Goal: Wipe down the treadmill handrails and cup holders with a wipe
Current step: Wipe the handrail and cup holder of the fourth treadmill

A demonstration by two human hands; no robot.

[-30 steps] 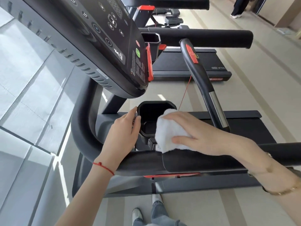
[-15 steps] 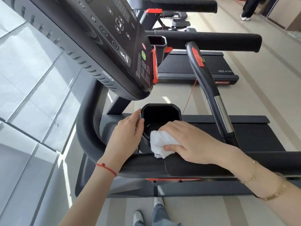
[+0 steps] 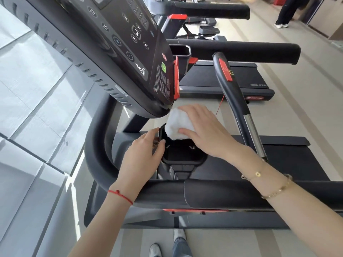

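1. The landmark here is the black cup holder (image 3: 182, 154), the octagonal pocket just under the lower edge of the treadmill console (image 3: 118, 52).
2. The right hand (image 3: 206, 132) reaches across the cup holder and holds a bunched white wipe (image 3: 176, 125), thumb pinching it from the near side and fingers draped over the top. The wipe sits on the far-left part of the cup holder's rim, right below the console's bottom corner.
3. The left hand (image 3: 141, 158) is on the cup holder's left side, fingers curled round that rim with the thumb on the inner edge, so it's gripping the holder rather than lying flat.
4. The inside of the cup holder is mostly in view on the near side of the wipe, dark with a few small pale marks on the bottom. Can't tell if they're dirt or moulded bits.
5. Just nearer than the cup holder runs the padded black handrail (image 3: 222, 195), going off to the right, and both forearms cross over it.
6. To the right of the cup holder a black grip bar (image 3: 233, 93) with a red patch and a shiny metal section angles up and away.
7. There's a red string (image 3: 120, 194) on the left wrist and gold bracelets (image 3: 274, 188) on the right one.
8. Beyond the cup holder there are more treadmills (image 3: 222, 78) in a row, and someone's legs (image 3: 285, 12) far off by the wall.
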